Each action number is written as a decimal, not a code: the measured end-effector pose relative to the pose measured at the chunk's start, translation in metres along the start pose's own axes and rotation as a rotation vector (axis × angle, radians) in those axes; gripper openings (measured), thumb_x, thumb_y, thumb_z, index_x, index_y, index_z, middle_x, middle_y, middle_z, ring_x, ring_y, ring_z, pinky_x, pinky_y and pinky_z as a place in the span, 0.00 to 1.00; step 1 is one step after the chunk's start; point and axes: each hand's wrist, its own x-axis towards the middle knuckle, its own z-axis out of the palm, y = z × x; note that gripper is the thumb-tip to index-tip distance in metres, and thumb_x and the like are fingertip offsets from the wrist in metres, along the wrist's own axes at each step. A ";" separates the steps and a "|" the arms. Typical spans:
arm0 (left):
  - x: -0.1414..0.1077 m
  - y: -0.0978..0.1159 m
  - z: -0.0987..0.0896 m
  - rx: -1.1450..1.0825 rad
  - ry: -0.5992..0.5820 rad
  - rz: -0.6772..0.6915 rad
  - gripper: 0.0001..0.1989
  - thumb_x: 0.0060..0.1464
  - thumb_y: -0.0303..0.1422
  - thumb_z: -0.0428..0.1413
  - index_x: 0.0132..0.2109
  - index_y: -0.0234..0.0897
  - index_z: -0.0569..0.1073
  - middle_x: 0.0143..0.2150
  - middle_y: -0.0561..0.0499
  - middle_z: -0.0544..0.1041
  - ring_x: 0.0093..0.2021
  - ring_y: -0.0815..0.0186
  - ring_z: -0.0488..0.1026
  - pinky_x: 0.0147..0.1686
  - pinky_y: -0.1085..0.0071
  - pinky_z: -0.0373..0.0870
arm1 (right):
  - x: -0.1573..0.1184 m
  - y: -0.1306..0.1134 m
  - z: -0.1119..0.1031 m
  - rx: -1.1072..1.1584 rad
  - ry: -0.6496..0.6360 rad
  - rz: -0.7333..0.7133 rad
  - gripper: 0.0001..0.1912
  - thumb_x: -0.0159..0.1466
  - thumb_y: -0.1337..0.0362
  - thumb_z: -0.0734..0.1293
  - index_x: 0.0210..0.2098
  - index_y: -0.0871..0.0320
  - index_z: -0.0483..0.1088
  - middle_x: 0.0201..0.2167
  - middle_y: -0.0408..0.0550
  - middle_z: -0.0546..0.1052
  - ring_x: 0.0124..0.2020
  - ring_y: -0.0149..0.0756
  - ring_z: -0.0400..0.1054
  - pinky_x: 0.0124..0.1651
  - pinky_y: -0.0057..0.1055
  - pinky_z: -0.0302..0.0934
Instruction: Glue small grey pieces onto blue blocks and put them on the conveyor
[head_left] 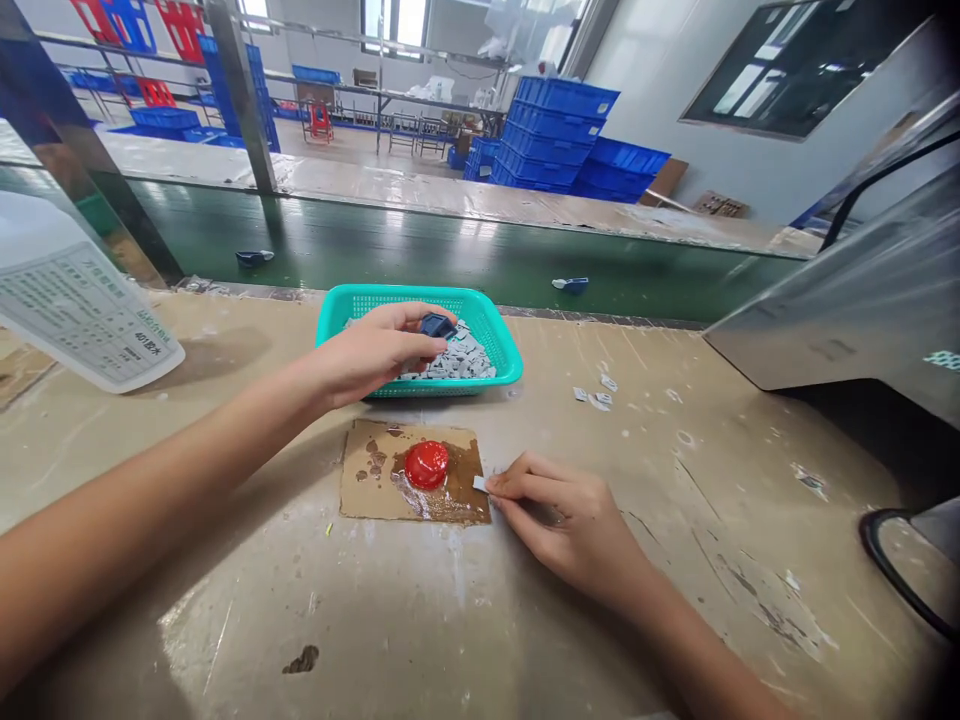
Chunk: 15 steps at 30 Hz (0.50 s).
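Above the teal basket [510, 350], my left hand [375, 350] is closed on a small dark-blue plastic part [438, 326]. Small grey-white pieces [461, 357] fill the basket below it. Between thumb and fingertips of my right hand [562, 505] is a small flat white piece [480, 484], held at the right edge of a cardboard sheet [367, 495]. A red, wet-looking round cap [426, 465] sits on that cardboard, with a dark, shiny wet stain around it. My left fingers partly cover the blue part.
A white jug with a printed label [97, 300] stands at the left. Behind the basket runs a green conveyor belt [412, 250] carrying two dark-blue and white parts [571, 285]. Several loose white pieces [602, 398] lie right of the basket. A metal housing [840, 290] rises at the right.
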 end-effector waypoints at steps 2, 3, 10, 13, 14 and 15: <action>0.000 -0.003 -0.002 0.000 -0.011 -0.017 0.13 0.47 0.21 0.53 0.42 0.32 0.68 0.28 0.54 0.64 0.27 0.75 0.64 0.29 0.75 0.60 | 0.000 0.000 0.000 0.005 -0.011 0.003 0.08 0.58 0.71 0.61 0.26 0.60 0.71 0.25 0.49 0.72 0.26 0.32 0.66 0.29 0.27 0.61; 0.000 -0.004 -0.004 -0.001 -0.001 -0.012 0.14 0.47 0.22 0.53 0.44 0.34 0.67 0.29 0.54 0.65 0.28 0.74 0.66 0.31 0.74 0.61 | 0.000 0.001 0.001 0.011 -0.013 0.006 0.08 0.58 0.71 0.61 0.26 0.61 0.71 0.25 0.49 0.72 0.27 0.32 0.66 0.29 0.27 0.61; -0.003 0.003 -0.010 -0.299 0.072 -0.048 0.06 0.52 0.27 0.51 0.32 0.30 0.73 0.32 0.50 0.73 0.30 0.74 0.69 0.37 0.74 0.67 | 0.005 -0.005 -0.013 0.077 0.061 0.029 0.07 0.58 0.72 0.62 0.29 0.59 0.73 0.27 0.47 0.73 0.28 0.31 0.67 0.29 0.26 0.62; -0.007 0.006 -0.009 -0.304 0.024 -0.085 0.05 0.46 0.23 0.56 0.33 0.31 0.75 0.32 0.50 0.74 0.31 0.75 0.70 0.39 0.77 0.67 | 0.022 -0.014 -0.031 0.111 0.140 -0.005 0.07 0.57 0.72 0.64 0.31 0.57 0.73 0.27 0.45 0.74 0.28 0.31 0.68 0.29 0.26 0.63; -0.008 0.007 -0.010 -0.271 0.011 -0.081 0.09 0.45 0.22 0.57 0.36 0.32 0.75 0.32 0.51 0.74 0.32 0.75 0.70 0.39 0.77 0.67 | 0.028 -0.017 -0.037 0.116 0.182 -0.035 0.07 0.57 0.72 0.65 0.31 0.55 0.74 0.27 0.44 0.74 0.28 0.31 0.68 0.29 0.26 0.63; -0.009 0.008 -0.010 -0.238 0.003 -0.074 0.11 0.44 0.23 0.58 0.38 0.33 0.75 0.32 0.51 0.75 0.32 0.75 0.70 0.40 0.77 0.66 | 0.035 -0.020 -0.043 0.120 0.232 -0.069 0.08 0.56 0.73 0.66 0.31 0.54 0.74 0.28 0.43 0.75 0.29 0.31 0.68 0.30 0.26 0.64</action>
